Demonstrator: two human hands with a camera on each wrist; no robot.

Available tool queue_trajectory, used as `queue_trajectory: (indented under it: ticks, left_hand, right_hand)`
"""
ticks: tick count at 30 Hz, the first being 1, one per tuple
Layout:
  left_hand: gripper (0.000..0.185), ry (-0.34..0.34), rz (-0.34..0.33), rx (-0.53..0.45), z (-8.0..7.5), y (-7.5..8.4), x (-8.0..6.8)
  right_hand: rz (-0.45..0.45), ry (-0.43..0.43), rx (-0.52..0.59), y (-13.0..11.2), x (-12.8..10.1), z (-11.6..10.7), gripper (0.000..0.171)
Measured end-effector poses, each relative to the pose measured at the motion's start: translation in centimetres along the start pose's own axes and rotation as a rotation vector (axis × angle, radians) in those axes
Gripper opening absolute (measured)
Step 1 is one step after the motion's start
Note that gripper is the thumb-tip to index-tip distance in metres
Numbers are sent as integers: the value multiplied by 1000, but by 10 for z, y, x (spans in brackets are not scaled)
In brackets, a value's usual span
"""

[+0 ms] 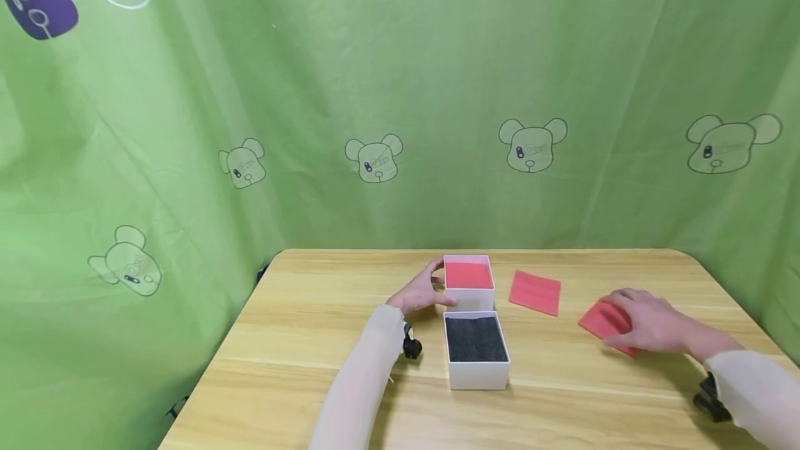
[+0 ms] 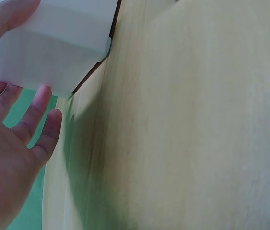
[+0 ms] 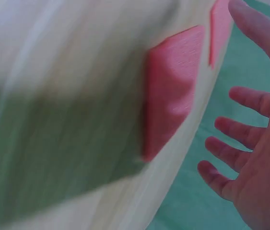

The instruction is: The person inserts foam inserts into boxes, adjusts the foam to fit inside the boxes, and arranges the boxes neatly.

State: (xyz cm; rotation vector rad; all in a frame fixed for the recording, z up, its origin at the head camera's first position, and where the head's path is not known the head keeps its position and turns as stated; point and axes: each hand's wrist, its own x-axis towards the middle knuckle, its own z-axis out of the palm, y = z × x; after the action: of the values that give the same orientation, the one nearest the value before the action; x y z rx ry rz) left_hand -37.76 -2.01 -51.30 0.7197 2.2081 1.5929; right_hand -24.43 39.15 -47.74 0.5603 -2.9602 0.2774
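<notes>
My left hand (image 1: 423, 292) holds the left side of the far white box (image 1: 470, 298), which has red square sheets (image 1: 468, 275) inside. In the left wrist view, the thumb (image 2: 10, 17) lies along one face of this box and the fingertips meet its edge. My right hand (image 1: 650, 321) is over a red square sheet (image 1: 603, 321) at the right of the table. The right wrist view shows its fingers spread, with a gap between them and the sheet (image 3: 175, 86).
A second white box (image 1: 478, 375) with dark sheets (image 1: 476, 339) inside stands nearer me, in front of the far one. Another red square sheet (image 1: 535, 292) lies flat right of the far box. Behind the wooden table (image 1: 300, 339) hangs a green curtain (image 1: 437, 207).
</notes>
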Motion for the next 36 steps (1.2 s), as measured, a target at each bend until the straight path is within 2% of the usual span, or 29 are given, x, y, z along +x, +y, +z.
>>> queue_trajectory:
  ticks: [10, 17, 28, 36]
  left_hand:
    - [104, 4, -19, -2, 0, 1, 0]
    - [104, 8, -14, -3, 1, -1, 2]
    - [102, 8, -20, -13, 0, -3, 2]
    - [101, 8, -8, -13, 0, -2, 0]
  right_hand:
    - [78, -49, -5, 22, -11, 18, 103]
    - [93, -44, 9, 30, -14, 26, 103]
    - [79, -53, 22, 32, -12, 28, 98]
    - [126, -47, 10, 33, -10, 31, 100]
